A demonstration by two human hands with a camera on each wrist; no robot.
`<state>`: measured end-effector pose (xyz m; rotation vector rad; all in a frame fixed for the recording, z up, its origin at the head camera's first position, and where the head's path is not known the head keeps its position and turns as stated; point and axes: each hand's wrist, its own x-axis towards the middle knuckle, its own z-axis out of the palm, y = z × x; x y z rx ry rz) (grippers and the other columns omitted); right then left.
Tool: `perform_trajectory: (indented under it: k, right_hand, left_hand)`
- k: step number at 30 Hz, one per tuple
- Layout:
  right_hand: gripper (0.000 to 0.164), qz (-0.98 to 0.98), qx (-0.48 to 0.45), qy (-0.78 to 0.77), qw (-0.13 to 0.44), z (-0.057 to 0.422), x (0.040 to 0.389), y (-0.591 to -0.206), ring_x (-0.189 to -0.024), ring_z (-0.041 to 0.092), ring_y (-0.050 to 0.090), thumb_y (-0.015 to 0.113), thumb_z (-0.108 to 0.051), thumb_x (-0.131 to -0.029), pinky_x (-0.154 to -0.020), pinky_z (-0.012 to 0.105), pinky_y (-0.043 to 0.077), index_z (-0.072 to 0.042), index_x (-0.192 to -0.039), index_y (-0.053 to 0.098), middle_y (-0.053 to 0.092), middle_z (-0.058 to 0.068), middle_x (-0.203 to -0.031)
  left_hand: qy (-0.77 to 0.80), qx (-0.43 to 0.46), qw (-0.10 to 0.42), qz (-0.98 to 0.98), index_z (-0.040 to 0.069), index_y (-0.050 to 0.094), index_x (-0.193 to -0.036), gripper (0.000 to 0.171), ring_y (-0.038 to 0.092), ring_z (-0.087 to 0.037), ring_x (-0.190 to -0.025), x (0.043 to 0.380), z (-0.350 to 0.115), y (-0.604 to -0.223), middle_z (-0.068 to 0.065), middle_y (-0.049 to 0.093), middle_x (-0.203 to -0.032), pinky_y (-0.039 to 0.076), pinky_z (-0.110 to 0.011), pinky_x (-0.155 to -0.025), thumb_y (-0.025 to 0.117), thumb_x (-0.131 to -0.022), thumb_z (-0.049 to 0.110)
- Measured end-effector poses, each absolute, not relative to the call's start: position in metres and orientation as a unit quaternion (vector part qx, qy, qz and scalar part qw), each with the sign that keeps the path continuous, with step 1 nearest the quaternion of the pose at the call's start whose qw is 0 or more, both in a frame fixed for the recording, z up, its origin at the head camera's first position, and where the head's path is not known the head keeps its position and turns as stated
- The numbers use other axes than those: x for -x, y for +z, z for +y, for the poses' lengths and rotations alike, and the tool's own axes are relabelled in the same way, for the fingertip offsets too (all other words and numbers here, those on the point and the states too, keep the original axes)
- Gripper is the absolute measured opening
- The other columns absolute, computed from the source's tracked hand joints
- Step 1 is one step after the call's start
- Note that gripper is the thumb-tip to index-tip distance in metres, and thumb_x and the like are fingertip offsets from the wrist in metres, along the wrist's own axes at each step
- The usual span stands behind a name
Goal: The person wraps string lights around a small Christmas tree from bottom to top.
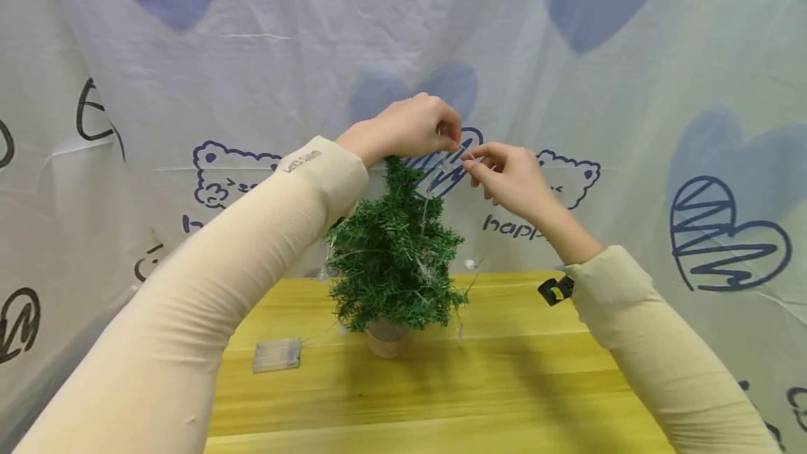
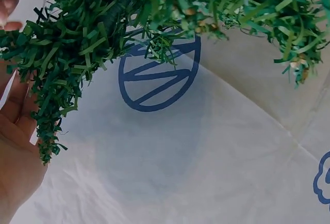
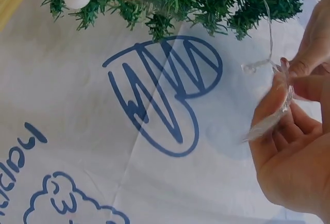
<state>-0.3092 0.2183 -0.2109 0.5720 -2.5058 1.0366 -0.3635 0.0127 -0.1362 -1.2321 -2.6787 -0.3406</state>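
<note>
Above the top of a small artificial Christmas tree, my left hand and right hand meet fingertip to fingertip. Each pinches part of a clear-wired string light. A bunched transparent piece of it lies across the fingers of the right hand in the right wrist view. From the hands the wire runs down to the branches, which carry more of it. One white ball bulb sticks out at the tree's right side. In the left wrist view, the treetop partly hides the left hand.
The tree's pale pot stands on a yellow wood-grain table. Left of it lies a clear battery box, with a thin wire leading towards the tree. A white cloth printed with blue hearts and bears hangs close behind.
</note>
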Motion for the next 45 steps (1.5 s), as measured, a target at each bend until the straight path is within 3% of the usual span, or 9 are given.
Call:
perform_trajectory:
  k: [6, 11, 18, 23, 26, 30, 34, 39, 45]
  right_hand:
    - [0.035, -0.902, -0.193, 0.373, 0.099, 0.230, 0.301, -0.209, -0.057, 0.028, 0.060, 0.060, -0.031, -0.108, -0.053, 0.033, 0.052, -0.008, -0.134, 0.066, 0.070, 0.010, -0.090]
    - [0.033, -0.892, -0.174, 0.415, 0.046, 0.242, 0.297, -0.211, -0.057, 0.022, 0.055, 0.061, -0.029, -0.107, -0.054, 0.032, 0.050, -0.007, -0.132, 0.067, 0.069, 0.009, -0.087]
    - [0.022, -0.840, -0.175, 0.513, 0.032, 0.246, 0.297, -0.214, -0.084, 0.020, 0.062, 0.058, -0.015, -0.106, -0.082, 0.029, 0.056, 0.001, -0.118, 0.067, 0.066, 0.005, -0.089]
    - [0.011, -0.760, -0.218, 0.612, -0.019, 0.242, 0.299, -0.220, -0.112, 0.023, 0.068, 0.055, -0.011, -0.108, -0.102, 0.038, 0.054, -0.001, -0.109, 0.059, 0.070, 0.010, -0.117]
    - [0.012, -0.695, -0.239, 0.675, -0.068, 0.241, 0.299, -0.225, -0.115, 0.028, 0.070, 0.050, -0.015, -0.111, -0.106, 0.045, 0.052, -0.003, -0.110, 0.054, 0.071, 0.011, -0.121]
    - [0.011, -0.633, -0.246, 0.725, -0.115, 0.242, 0.297, -0.231, -0.088, 0.027, 0.075, 0.044, -0.018, -0.113, -0.099, 0.048, 0.056, -0.007, -0.114, 0.048, 0.070, 0.009, -0.095]
    - [0.013, -0.638, -0.244, 0.721, -0.114, 0.247, 0.291, -0.236, -0.067, 0.018, 0.060, 0.043, -0.018, -0.113, -0.080, 0.038, 0.060, -0.009, -0.121, 0.049, 0.058, 0.004, -0.080]
    - [0.012, -0.665, -0.246, 0.702, -0.064, 0.256, 0.281, -0.238, -0.061, 0.014, 0.040, 0.048, -0.017, -0.112, -0.059, 0.027, 0.045, -0.012, -0.116, 0.058, 0.045, 0.000, -0.074]
    - [0.012, -0.655, -0.260, 0.709, -0.036, 0.261, 0.275, -0.238, -0.059, 0.012, 0.039, 0.049, -0.012, -0.111, -0.055, 0.024, 0.039, -0.013, -0.111, 0.061, 0.045, -0.002, -0.072]
  left_hand:
    - [-0.116, 0.399, 0.080, -0.906, 0.015, 0.074, -0.114, 0.017, 0.063, -0.017, -0.090, 0.368, 0.009, -0.133, -0.001, 0.069, -0.104, 0.052, -0.036, -0.080, 0.064, -0.106, 0.026]
    - [-0.128, 0.387, 0.089, -0.909, 0.013, 0.073, -0.114, 0.016, 0.063, -0.018, -0.087, 0.375, 0.004, -0.129, -0.002, 0.070, -0.102, 0.051, -0.034, -0.079, 0.063, -0.106, 0.023]
    - [-0.168, 0.407, 0.060, -0.896, 0.010, 0.073, -0.109, 0.011, 0.068, -0.016, -0.084, 0.382, 0.002, -0.129, -0.004, 0.077, -0.100, 0.055, -0.030, -0.079, 0.065, -0.104, 0.015]
    - [-0.196, 0.409, 0.045, -0.890, 0.010, 0.074, -0.106, 0.008, 0.070, -0.017, -0.082, 0.382, 0.002, -0.131, -0.008, 0.078, -0.102, 0.056, -0.031, -0.078, 0.067, -0.103, 0.014]
    - [-0.208, 0.411, 0.045, -0.886, 0.009, 0.075, -0.104, 0.008, 0.071, -0.016, -0.081, 0.382, 0.002, -0.131, -0.008, 0.078, -0.101, 0.057, -0.031, -0.078, 0.068, -0.103, 0.013]
    - [-0.228, 0.413, 0.045, -0.880, 0.007, 0.076, -0.104, 0.008, 0.072, -0.017, -0.080, 0.383, 0.002, -0.131, -0.009, 0.078, -0.099, 0.059, -0.033, -0.079, 0.068, -0.102, 0.010]
    - [-0.237, 0.412, 0.041, -0.879, 0.008, 0.077, -0.103, 0.008, 0.073, -0.019, -0.081, 0.383, 0.004, -0.132, -0.006, 0.079, -0.096, 0.058, -0.032, -0.078, 0.069, -0.101, 0.010]
    - [-0.223, 0.425, 0.020, -0.877, 0.010, 0.078, -0.103, 0.008, 0.073, -0.023, -0.084, 0.375, 0.014, -0.130, -0.001, 0.078, -0.093, 0.056, -0.033, -0.075, 0.070, -0.101, 0.013]
    - [-0.187, 0.438, -0.007, -0.879, 0.008, 0.077, -0.103, 0.011, 0.072, -0.021, -0.079, 0.370, 0.030, -0.129, -0.004, 0.078, -0.094, 0.055, -0.031, -0.073, 0.068, -0.102, 0.013]
